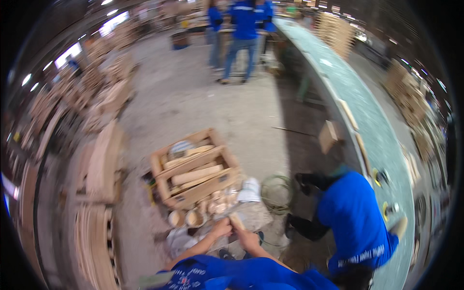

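In front of my body, my right hand (247,238) is closed round the lower end of a pale wooden piece (236,221). My left hand (222,227) is closed beside the piece's left edge; blur hides what its fingers grip. Beyond my hands stands a wooden crate (193,197), split by a middle board and holding several pale turned wooden pieces (197,175). Small round wooden parts (217,200) lie heaped against its near side, with two round tubs (195,218) to their left. A white cloth or bag (249,190) rests right of the crate.
At my right a co-worker in a blue shirt (355,217) bends beside a long green-topped conveyor or bench (338,63). A coiled hose or cord (276,193) lies between us. Stacked boards (104,162) line the left. People in blue (243,29) stand far ahead.
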The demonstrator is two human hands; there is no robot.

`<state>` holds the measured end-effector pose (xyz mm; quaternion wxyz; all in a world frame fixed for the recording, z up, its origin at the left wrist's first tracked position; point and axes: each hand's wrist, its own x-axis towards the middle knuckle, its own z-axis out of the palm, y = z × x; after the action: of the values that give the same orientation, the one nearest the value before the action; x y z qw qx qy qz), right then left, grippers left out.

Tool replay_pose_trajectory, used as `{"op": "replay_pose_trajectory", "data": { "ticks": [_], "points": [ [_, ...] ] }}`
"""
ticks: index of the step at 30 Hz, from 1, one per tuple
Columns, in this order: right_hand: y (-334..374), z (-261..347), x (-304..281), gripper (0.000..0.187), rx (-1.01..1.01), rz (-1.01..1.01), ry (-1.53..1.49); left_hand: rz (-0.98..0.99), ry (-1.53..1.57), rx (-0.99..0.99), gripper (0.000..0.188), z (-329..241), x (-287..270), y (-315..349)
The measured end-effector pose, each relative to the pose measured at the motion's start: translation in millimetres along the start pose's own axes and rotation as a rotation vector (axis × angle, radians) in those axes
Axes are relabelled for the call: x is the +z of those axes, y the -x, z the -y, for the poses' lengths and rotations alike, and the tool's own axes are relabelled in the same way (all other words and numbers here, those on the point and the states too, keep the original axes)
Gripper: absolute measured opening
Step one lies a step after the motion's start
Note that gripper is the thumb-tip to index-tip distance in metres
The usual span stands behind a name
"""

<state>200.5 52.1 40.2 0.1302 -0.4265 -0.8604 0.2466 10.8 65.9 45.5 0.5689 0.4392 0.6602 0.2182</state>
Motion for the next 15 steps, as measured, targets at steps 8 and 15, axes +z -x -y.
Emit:
{"op": "replay_pose_trajectory", "data": {
  "ticks": [8, 15],
  "points": [
    [39.7, -6.2, 30.8, 0.046, 0.059, 0.073, 0.045, 0.082, -0.131, -0.047, 0.008, 21.0, 4.5, 0.5],
    [82.3, -18.2, 14.3, 0.061, 0.12, 0.061, 0.122, -0.106, 0.033, -0.077, 0.009, 30.3, 17.5, -18.1]
  ]
}}
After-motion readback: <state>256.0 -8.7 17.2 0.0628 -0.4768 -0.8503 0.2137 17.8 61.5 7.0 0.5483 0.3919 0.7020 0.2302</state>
